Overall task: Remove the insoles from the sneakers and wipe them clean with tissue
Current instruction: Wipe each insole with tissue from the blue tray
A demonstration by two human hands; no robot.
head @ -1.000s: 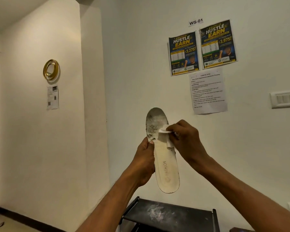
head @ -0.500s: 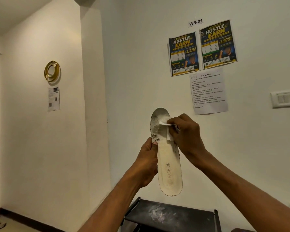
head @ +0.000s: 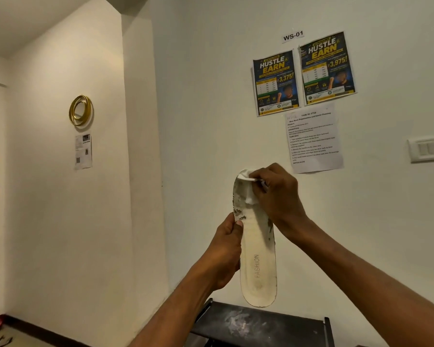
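Insole [head: 257, 256] held upright, centre-right of frame, above the dark shelf [head: 261, 324]. Left hand [head: 223, 254] clamps its left edge mid-length; right hand [head: 277, 194] pinches tissue [head: 246, 181] against the grimy toe end. Risks — thin tissue likely tears on the crusted dirt, or wiping pressure folds the unsupported toe, loosening the one-edge grip.

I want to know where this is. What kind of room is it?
Probably a room set up as a work station: a "WS-01" label, a printed task sheet and posters on the wall, with a black shoe rack below.
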